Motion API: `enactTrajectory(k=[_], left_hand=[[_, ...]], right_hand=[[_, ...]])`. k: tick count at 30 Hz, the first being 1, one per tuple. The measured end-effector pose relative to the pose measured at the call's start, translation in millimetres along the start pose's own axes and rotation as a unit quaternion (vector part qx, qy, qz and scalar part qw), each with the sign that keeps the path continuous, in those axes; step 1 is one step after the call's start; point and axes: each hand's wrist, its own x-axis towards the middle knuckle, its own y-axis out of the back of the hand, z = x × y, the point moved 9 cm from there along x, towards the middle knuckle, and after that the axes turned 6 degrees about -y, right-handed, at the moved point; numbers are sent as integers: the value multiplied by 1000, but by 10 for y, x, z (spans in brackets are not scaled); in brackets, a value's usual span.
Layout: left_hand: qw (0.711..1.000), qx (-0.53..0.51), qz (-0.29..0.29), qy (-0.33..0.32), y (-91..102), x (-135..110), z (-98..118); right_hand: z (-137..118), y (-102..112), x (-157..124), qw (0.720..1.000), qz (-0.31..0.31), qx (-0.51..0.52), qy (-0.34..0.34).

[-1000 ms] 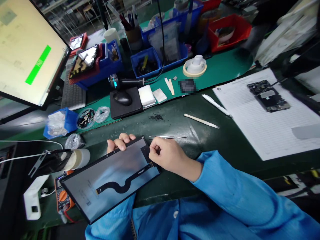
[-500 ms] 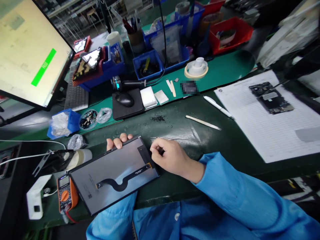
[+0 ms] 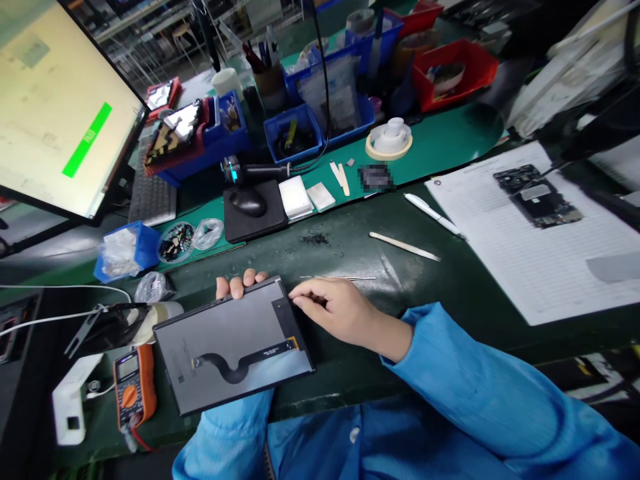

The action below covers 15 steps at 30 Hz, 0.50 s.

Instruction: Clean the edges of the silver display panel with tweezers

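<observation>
A tablet-sized display panel (image 3: 225,333) is held tilted above the bench edge, its grey back facing me. A black flex cable (image 3: 235,367) curves across that back. My left hand (image 3: 240,284) grips the panel from beneath, fingertips curling over its far edge; the palm is hidden behind it. At the panel's right end, my right hand (image 3: 340,310) has thumb and forefinger pinched by the upper corner. Whatever may be between those fingertips is too small to make out. Thin metal tweezers or needles (image 3: 340,277) lie on the bench just beyond my right hand.
An orange multimeter (image 3: 134,387) and a white bracket (image 3: 75,400) stand left. A wooden stick (image 3: 405,247), a white pen (image 3: 435,215) and paper sheets (image 3: 500,267) bearing a circuit board (image 3: 540,197) lie right. Behind are a mouse (image 3: 249,203), a barcode scanner (image 3: 255,169) and parts bins.
The panel has tilted, its near edge rising and its left end shifting right. My right hand has moved slightly left, its fingertips now closer to the panel's upper right corner.
</observation>
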Motion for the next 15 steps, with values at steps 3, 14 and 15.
enactTrajectory(k=[3,14,15], left_hand=[[1000,26,-8,-7,39,25,10],[997,75,-29,-7,-37,11,15],[996,85,-28,-16,-55,8,19]], right_hand=[[-79,-4,-16,998,-3,-40,38],[7,-1,22,996,0,-82,30],[35,-1,25,997,1,-76,14]])
